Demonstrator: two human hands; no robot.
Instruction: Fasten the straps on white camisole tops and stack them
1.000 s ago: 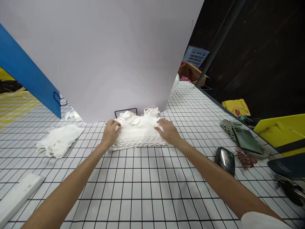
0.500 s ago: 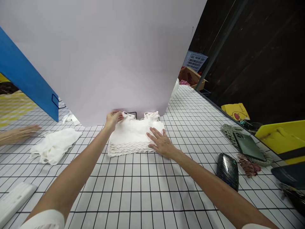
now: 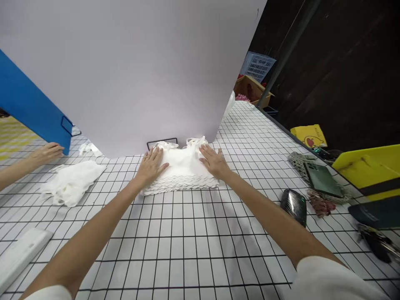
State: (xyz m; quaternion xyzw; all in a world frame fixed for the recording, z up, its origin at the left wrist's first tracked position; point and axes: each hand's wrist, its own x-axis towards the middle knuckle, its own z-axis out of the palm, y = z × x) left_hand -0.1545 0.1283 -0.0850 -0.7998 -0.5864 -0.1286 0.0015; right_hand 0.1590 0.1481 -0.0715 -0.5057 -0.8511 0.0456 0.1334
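"what's changing?"
"the bare left hand (image 3: 150,166) is lying flatter now, thumb apart from fingers, on the stacked white scallop-edged cloth garments (image 3: 183,166) on the black-gridded white tablecloth (image 3: 189,250)."
"the bare right hand (image 3: 216,163)?"
"it's resting farther up their right side, fingers apart."

white stack (image 3: 179,168); white surface (image 3: 184,237), black grid; blue board (image 3: 34,110); dark green phone (image 3: 323,179) near the surface's right edge.
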